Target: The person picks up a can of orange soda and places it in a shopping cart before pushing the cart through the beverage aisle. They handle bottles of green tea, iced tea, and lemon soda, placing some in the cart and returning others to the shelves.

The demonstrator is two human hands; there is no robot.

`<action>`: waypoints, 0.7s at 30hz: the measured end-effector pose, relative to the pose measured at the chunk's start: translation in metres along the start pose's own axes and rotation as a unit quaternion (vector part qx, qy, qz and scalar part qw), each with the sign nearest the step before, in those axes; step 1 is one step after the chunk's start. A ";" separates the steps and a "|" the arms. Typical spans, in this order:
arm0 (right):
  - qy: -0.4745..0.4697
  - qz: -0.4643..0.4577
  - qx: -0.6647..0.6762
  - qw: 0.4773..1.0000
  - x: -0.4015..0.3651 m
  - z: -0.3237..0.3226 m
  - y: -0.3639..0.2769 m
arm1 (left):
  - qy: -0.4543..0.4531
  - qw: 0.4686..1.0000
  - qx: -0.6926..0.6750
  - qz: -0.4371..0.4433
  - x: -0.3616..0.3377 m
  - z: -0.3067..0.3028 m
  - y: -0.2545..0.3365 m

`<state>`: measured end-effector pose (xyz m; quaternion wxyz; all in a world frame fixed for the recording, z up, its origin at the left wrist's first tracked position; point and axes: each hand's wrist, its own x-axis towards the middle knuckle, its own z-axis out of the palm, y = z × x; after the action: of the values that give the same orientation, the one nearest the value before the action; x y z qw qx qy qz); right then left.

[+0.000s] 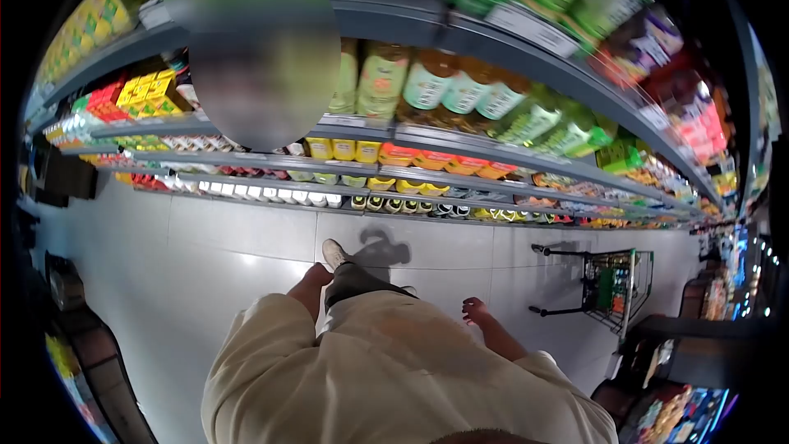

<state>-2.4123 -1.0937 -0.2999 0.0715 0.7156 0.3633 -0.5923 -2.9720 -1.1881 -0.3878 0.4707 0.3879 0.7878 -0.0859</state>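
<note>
My left hand [318,275] hangs low beside my dark trouser leg, near a light shoe [334,253] on the floor. It is small and foreshortened, and its fingers are hard to make out. On the other side, my right hand [474,311] hangs away from my body with loosely bent fingers a little apart and nothing in them. Neither hand touches the shelves. Ahead, drink bottles with pale labels [429,82] stand in a row beside green bottles [542,122]. A shopping cart [612,284] stands on the floor to my right, apart from my hand.
Long grey shelves [460,138] cross the view, holding several rows of bottles and yellow cartons [152,97]. A blurred round patch covers part of the upper left. Pale floor tiles [222,238] lie below. Display stands [94,353] are at the lower left edge.
</note>
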 end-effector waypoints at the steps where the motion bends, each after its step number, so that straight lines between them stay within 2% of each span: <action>1: -0.005 -0.001 0.029 1.000 0.002 -0.004 0.019 | 0.005 0.997 -0.038 0.065 -0.036 -0.026 0.037; 3: 0.005 -0.011 0.043 0.999 -0.005 -0.007 0.044 | 0.083 0.982 0.046 0.165 0.032 0.027 0.040; 6: 0.021 -0.039 0.048 0.998 -0.019 -0.013 0.086 | 0.050 0.964 0.049 0.256 0.080 0.049 0.090; 7: 0.022 -0.062 0.036 0.997 -0.020 -0.016 0.098 | 0.049 0.959 0.066 0.272 0.068 0.045 0.120; 9: 0.043 -0.064 0.062 0.995 -0.019 -0.021 0.129 | 0.042 0.973 -0.063 0.218 0.013 0.027 0.176; 10: 0.057 -0.051 0.089 0.993 -0.022 -0.024 0.143 | 0.095 0.973 -0.054 0.204 0.013 0.029 0.190; 11: 0.068 -0.036 0.115 0.990 -0.019 -0.023 0.167 | 0.092 0.973 -0.036 0.210 0.008 0.024 0.201; 13: 0.087 -0.037 0.150 0.984 -0.021 -0.022 0.202 | 0.127 0.978 -0.055 0.156 0.000 0.015 0.221; 14: 0.089 -0.008 0.181 0.979 -0.032 -0.026 0.209 | 0.129 0.979 -0.045 0.148 0.013 0.015 0.218; 15: 0.091 0.021 0.211 0.973 -0.040 -0.034 0.215 | 0.041 0.990 0.005 0.135 0.096 0.028 0.189; 16: 0.081 0.043 0.238 0.967 -0.032 -0.033 0.236 | -0.035 0.997 -0.057 0.050 0.072 0.014 0.202; 17: 0.084 0.045 0.248 0.964 -0.032 -0.034 0.250 | -0.071 0.996 -0.049 -0.003 0.061 0.002 0.211; 18: 0.091 0.059 0.231 0.967 -0.036 -0.035 0.259 | -0.174 0.982 -0.071 -0.014 0.083 -0.004 0.200; 20: 0.102 0.091 0.216 0.967 -0.045 -0.042 0.267 | -0.182 0.980 -0.064 -0.043 0.051 -0.015 0.225; 21: 0.106 0.097 0.227 0.963 -0.048 -0.048 0.270 | -0.216 0.966 -0.128 -0.066 0.061 -0.012 0.230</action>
<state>-2.2123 -1.2854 -0.3317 -0.0751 0.8035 0.1536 -0.5702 -2.8369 -0.9923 -0.3778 0.6686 0.2440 0.6958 -0.0966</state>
